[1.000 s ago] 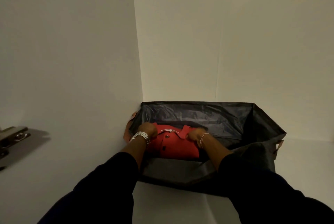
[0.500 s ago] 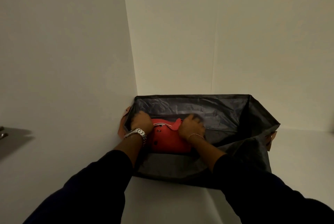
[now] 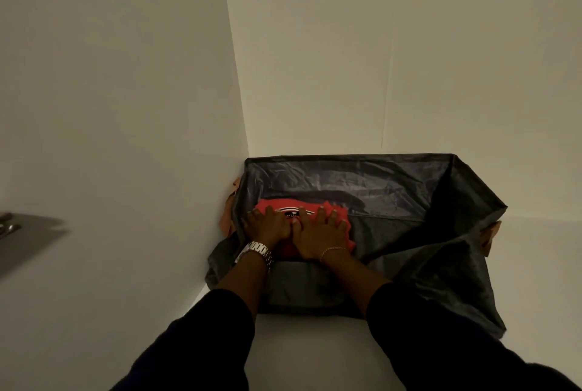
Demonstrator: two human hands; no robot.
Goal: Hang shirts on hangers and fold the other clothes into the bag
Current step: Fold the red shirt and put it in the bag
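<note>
Inside the grey bag (image 3: pixel 393 182), the folded red garment (image 3: pixel 341 226), gripped at its sides a second ago, is now pressed flat by the left hand (image 3: pixel 267 226) and right hand (image 3: pixel 318 233) (fingers straight, thumbs touching), so packing looks nearly done.

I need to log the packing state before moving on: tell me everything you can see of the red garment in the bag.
The red garment lies folded flat on the floor of the open dark bag, toward its left end. It looks like soft knit cloth, with a white-striped collar and a dark label showing between the hands. The left hand and right hand press on it side by side, fingers spread flat, covering most of it. Its near edge is hidden by the wrists; a dark item lies just behind it.
</note>
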